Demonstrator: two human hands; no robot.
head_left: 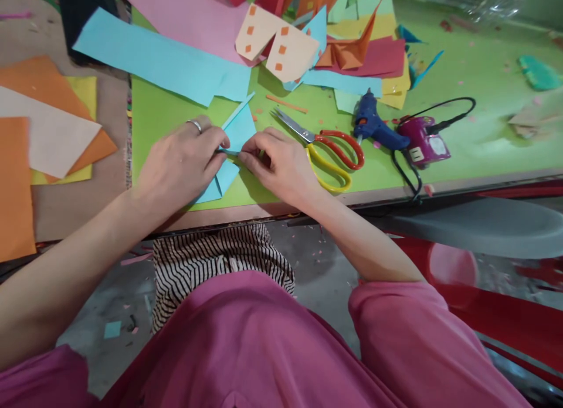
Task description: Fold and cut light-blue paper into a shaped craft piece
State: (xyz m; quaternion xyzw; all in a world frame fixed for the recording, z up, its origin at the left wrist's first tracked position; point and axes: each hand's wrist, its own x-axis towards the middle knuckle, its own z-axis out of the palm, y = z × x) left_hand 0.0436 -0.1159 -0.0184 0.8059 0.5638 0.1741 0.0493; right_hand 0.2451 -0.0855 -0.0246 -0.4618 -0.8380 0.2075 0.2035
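Observation:
A light blue folded paper [243,131] lies on the green tabletop between my hands, with creases and a raised narrow edge on its far side. My left hand [182,156], with a ring on one finger, pinches the paper's left part between thumb and forefinger. From the other side, my right hand [281,165] pinches the paper's near right edge, its fingertips close to those of the left. Part of the paper is hidden under the left hand. Just right of the right hand lie scissors [311,137] with one red and one yellow handle, blades slightly apart.
A blue glue gun [373,123] and a purple plug block [424,141] with black cable stand to the right. Behind lie a long blue paper strip [162,56], beige dotted paper pieces [292,51] and coloured scraps. Orange sheets [13,185] lie left. The table's front edge runs below my wrists.

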